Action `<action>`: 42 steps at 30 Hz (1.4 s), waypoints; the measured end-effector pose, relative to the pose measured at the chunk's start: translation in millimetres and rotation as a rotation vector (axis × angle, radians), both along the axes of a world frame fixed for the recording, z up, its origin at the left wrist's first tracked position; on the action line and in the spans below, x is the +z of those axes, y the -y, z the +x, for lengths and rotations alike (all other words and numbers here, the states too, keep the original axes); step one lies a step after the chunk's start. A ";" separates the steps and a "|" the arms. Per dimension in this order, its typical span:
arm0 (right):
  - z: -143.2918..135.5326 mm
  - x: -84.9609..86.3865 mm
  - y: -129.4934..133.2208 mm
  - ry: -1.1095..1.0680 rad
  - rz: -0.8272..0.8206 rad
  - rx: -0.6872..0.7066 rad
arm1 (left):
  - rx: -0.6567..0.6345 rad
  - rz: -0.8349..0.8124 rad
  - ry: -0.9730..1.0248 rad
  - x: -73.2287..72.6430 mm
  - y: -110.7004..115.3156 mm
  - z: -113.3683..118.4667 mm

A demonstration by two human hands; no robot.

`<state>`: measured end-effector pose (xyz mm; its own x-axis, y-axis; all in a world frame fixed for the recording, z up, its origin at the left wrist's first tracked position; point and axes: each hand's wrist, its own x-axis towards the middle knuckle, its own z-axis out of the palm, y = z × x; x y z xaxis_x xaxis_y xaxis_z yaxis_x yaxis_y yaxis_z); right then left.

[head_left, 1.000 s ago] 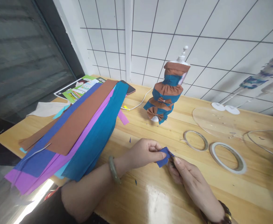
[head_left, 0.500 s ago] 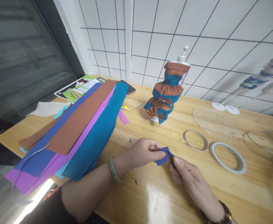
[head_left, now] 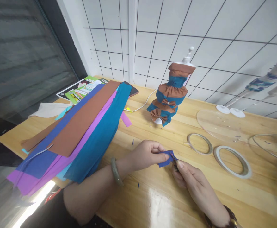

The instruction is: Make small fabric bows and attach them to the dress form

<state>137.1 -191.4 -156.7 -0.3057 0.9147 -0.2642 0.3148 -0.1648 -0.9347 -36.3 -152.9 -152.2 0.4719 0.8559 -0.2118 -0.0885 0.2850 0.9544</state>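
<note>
Between thumb and fingers, my left hand (head_left: 146, 155) pinches a small folded piece of blue crepe paper (head_left: 165, 162). My right hand (head_left: 191, 177) is closed around small dark scissors (head_left: 174, 160), their handles mostly hidden by the fingers. The blades meet the right edge of the blue piece. Tiny blue scraps (head_left: 138, 185) lie on the table near my left wrist. Behind my hands stands a small white dress form (head_left: 187, 59) wearing a brown and teal paper dress (head_left: 168, 95) with bows on its skirt.
Long strips of brown, blue, purple and teal crepe paper (head_left: 81, 123) cover the left side of the wooden table (head_left: 176, 205). A phone (head_left: 134, 90) lies behind them. Two tape rolls (head_left: 233, 161) and a clear round sheet (head_left: 214, 123) are at right, with doll stands (head_left: 236, 112) beyond.
The view has shifted very slightly. Both hands keep nearly the same places on the blue paper and scissors, and the scissor blades look about the same.
</note>
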 end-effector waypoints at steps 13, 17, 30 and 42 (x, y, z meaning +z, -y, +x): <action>-0.5 1.6 1.2 0.012 -0.010 -0.002 | 0.000 -0.008 0.017 2.0 0.1 -0.5; -3.3 4.5 1.0 -0.002 -0.023 0.013 | -0.010 -0.008 0.021 -0.1 1.0 0.0; -3.9 3.6 2.6 -0.058 -0.032 -0.032 | 0.003 0.004 0.033 1.0 1.9 2.1; -5.3 6.1 1.0 -0.052 -0.047 -0.011 | -0.004 0.076 -0.005 -4.3 2.7 2.9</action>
